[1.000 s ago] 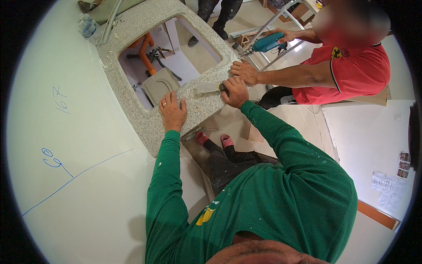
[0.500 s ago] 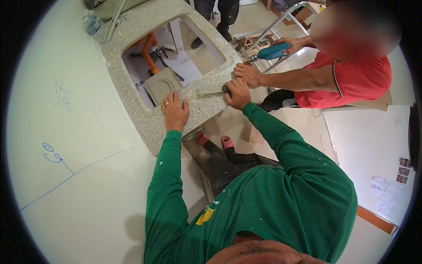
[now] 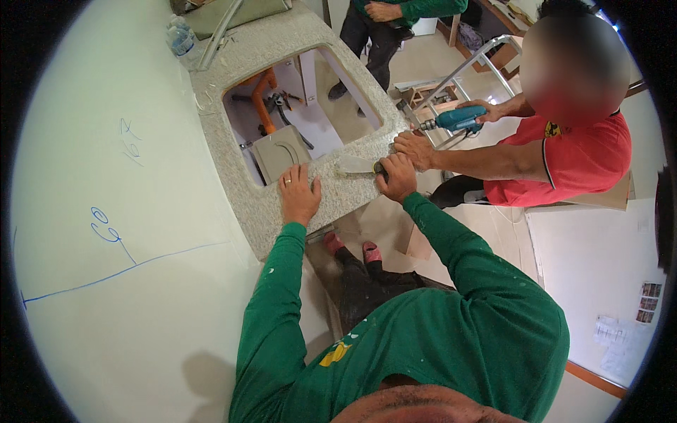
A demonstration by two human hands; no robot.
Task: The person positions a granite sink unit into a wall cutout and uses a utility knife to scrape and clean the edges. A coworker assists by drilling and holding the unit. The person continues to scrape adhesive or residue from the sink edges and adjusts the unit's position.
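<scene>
My left hand (image 3: 300, 195) lies flat on the speckled grey stone countertop (image 3: 257, 224), fingers spread near the corner of its rectangular cutout. My right hand (image 3: 398, 176) is closed round the dark handle of a putty knife (image 3: 357, 165). Its broad, pale blade points left and rests low over the stone between the cutout and the front edge. Just beyond my right hand, a co-worker's hand (image 3: 416, 150) presses on the countertop's right end. That person's other hand (image 3: 486, 113) holds a teal power drill (image 3: 458, 118), its chuck toward the counter.
Through the cutout show an orange pipe (image 3: 261, 109), black hoses (image 3: 288, 113) and a beige panel (image 3: 276, 155). Plastic bottles (image 3: 181, 39) and metal strips (image 3: 224, 29) lie by the left wall. Another person (image 3: 370, 35) stands behind the counter; a stepladder (image 3: 493, 63) stands at right.
The whole view has shifted, so the counter appears lower and further right. More of the person behind the counter shows. My hands keep their places on the stone and the putty knife.
</scene>
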